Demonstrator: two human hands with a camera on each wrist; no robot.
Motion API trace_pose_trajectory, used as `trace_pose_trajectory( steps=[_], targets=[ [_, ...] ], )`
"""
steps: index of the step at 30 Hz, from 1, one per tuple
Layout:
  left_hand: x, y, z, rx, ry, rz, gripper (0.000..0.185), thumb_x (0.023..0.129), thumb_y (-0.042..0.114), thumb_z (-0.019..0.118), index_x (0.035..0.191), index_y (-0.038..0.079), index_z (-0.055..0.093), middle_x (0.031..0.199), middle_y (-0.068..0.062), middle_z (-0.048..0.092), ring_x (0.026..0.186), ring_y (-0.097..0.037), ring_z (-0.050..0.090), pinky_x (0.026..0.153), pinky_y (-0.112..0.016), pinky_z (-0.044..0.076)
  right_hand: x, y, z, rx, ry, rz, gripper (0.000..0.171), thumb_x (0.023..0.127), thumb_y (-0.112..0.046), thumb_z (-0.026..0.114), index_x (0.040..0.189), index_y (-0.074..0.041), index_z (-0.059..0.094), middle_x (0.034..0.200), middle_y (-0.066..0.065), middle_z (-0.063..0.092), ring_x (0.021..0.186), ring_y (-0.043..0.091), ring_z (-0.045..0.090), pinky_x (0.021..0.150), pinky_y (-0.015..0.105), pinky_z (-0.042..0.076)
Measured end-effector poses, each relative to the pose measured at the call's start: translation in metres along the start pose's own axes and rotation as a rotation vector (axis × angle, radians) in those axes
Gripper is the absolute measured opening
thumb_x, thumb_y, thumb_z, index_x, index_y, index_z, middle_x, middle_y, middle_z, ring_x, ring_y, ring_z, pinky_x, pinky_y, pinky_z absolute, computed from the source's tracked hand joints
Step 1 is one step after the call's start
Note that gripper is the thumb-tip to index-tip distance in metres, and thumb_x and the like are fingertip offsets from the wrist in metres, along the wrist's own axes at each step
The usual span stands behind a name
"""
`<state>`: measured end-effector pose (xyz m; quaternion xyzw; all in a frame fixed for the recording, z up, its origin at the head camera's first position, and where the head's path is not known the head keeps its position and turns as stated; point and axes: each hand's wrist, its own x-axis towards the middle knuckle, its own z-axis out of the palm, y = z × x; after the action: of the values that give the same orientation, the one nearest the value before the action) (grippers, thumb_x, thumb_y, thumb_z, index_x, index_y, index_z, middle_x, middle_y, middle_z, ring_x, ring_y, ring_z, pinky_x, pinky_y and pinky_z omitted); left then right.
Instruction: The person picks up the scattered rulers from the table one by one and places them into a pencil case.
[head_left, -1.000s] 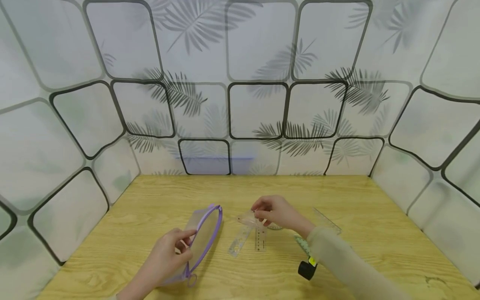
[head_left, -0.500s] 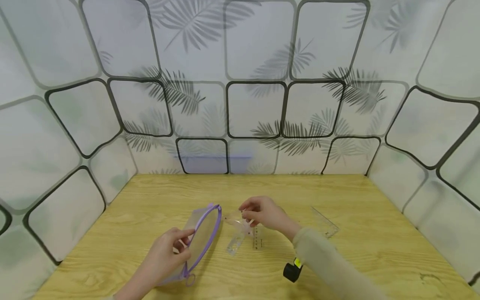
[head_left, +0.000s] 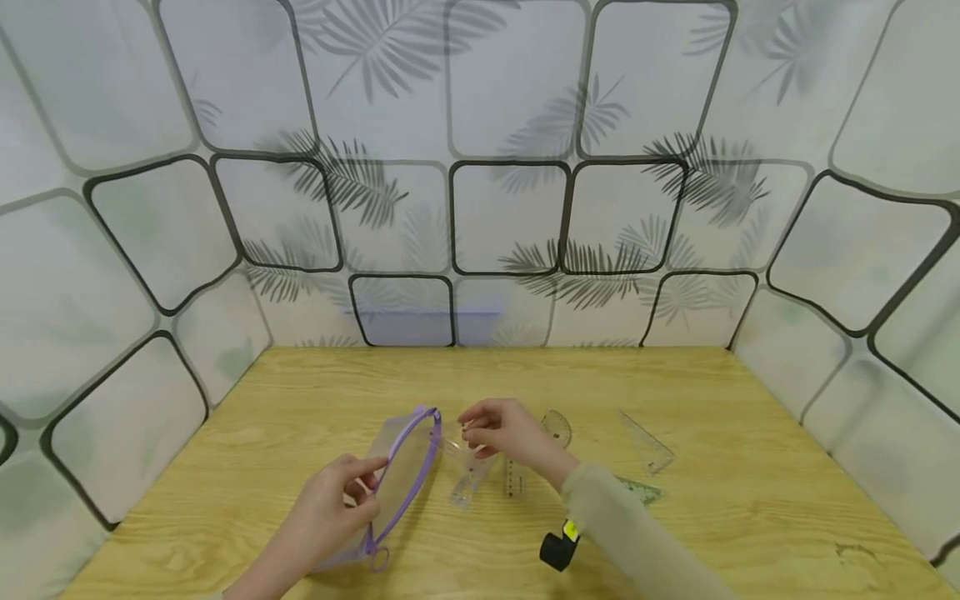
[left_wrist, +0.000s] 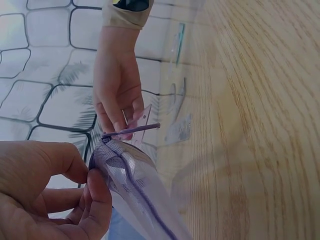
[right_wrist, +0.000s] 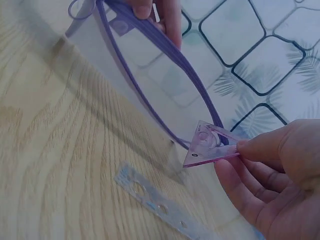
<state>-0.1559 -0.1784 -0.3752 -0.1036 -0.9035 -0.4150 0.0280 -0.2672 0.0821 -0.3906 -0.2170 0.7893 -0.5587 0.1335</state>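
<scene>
Pinching set square (right_wrist: 210, 145), right hand (head_left: 504, 429) meets pouch (head_left: 401, 475).

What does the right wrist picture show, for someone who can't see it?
A right hand pinches a small clear pink-edged plastic triangle at the mouth of a see-through purple-zippered pouch, which left hand fingers hold open. A clear plastic ruler lies on the wooden table.

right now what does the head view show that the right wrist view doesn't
Only the head view shows the protractor, a clear ruler farther right, the black wrist camera and the whole wooden table.

Only the right wrist view shows the set square plainly as a small clear triangle, its corner at the pouch mouth.

Both show the purple-zippered clear pouch, held open by the left hand, the right hand pinching the set square, and a clear ruler lying flat on the table.
</scene>
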Motion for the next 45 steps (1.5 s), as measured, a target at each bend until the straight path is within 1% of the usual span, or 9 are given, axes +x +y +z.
trace_pose_trajectory(
  steps=[6,11,14,16,19,25,31,38,45],
  targets=[
    [0.0,-0.001,0.0,-0.001,-0.006,-0.002,0.05,0.075,-0.005,0.065,0.125,-0.003,0.065,0.089,-0.002,0.058,0.071,-0.003,0.054,0.053,-0.017,0.047,0.003,-0.001,0.009,0.091,0.002,0.045,0.033,0.093,-0.006,0.064,0.123,0.007,0.061,0.104,0.023,0.07,0.079,0.011,0.067,0.073,0.034,0.064],
    [0.0,0.0,0.0,-0.004,0.006,0.001,0.05,0.074,-0.006,0.065,0.124,-0.003,0.066,0.089,-0.002,0.058,0.072,-0.006,0.056,0.052,-0.017,0.046,0.005,-0.002,0.018,0.138,0.004,0.055,0.034,0.092,-0.003,0.063,0.124,0.009,0.059,0.107,0.026,0.068,0.078,0.011,0.067,0.075,0.035,0.064],
    [0.0,0.0,0.0,-0.001,0.008,0.004,0.05,0.074,-0.006,0.065,0.124,-0.003,0.066,0.089,-0.002,0.058,0.072,-0.005,0.056,0.052,-0.017,0.046,0.006,-0.002,0.023,0.145,0.005,0.048,0.035,0.091,-0.001,0.063,0.124,0.009,0.059,0.108,0.027,0.067,0.078,0.012,0.068,0.076,0.036,0.064],
    [0.0,0.001,0.0,-0.001,0.007,0.003,0.05,0.074,-0.005,0.065,0.124,-0.003,0.066,0.089,-0.002,0.058,0.072,-0.004,0.055,0.053,-0.017,0.047,0.007,-0.002,0.027,0.141,0.005,0.044,0.034,0.091,0.0,0.064,0.124,0.008,0.059,0.108,0.027,0.067,0.08,0.017,0.07,0.076,0.036,0.064],
    [-0.001,0.002,0.0,-0.007,0.002,0.006,0.05,0.075,-0.005,0.065,0.124,-0.003,0.066,0.089,-0.003,0.059,0.072,-0.003,0.055,0.054,-0.017,0.048,0.01,-0.001,0.031,0.14,0.011,0.044,0.035,0.09,-0.001,0.066,0.124,0.007,0.06,0.106,0.022,0.069,0.083,0.02,0.071,0.076,0.037,0.064],
    [-0.001,0.004,-0.001,-0.021,-0.004,0.021,0.049,0.076,-0.005,0.066,0.126,-0.004,0.065,0.09,-0.003,0.058,0.072,-0.002,0.055,0.055,-0.017,0.049,0.011,-0.005,0.039,0.16,0.003,0.042,0.037,0.091,-0.002,0.066,0.125,0.008,0.058,0.109,0.022,0.068,0.082,0.016,0.07,0.08,0.04,0.063],
    [-0.001,0.003,-0.001,-0.032,-0.007,0.046,0.049,0.077,-0.005,0.065,0.125,-0.004,0.065,0.09,-0.003,0.059,0.071,-0.001,0.055,0.057,-0.017,0.05,0.011,-0.009,0.044,0.204,0.013,0.075,0.036,0.09,-0.002,0.066,0.125,0.006,0.059,0.109,0.021,0.068,0.082,0.016,0.07,0.084,0.042,0.062],
    [-0.002,0.003,0.0,-0.035,-0.007,0.054,0.049,0.077,-0.006,0.064,0.126,-0.004,0.064,0.091,-0.003,0.059,0.073,-0.001,0.056,0.056,-0.017,0.049,0.013,-0.01,0.049,0.287,0.033,0.131,0.038,0.091,0.0,0.064,0.127,0.008,0.057,0.108,0.017,0.066,0.079,0.012,0.068,0.084,0.037,0.063],
    [-0.002,0.003,-0.001,-0.039,-0.014,0.055,0.049,0.077,-0.005,0.064,0.126,-0.004,0.064,0.092,-0.004,0.059,0.073,-0.001,0.055,0.055,-0.017,0.048,0.013,-0.009,0.052,0.299,0.03,0.123,0.037,0.092,0.002,0.062,0.128,0.01,0.055,0.113,0.021,0.065,0.08,0.013,0.068,0.081,0.033,0.063]
  ],
)
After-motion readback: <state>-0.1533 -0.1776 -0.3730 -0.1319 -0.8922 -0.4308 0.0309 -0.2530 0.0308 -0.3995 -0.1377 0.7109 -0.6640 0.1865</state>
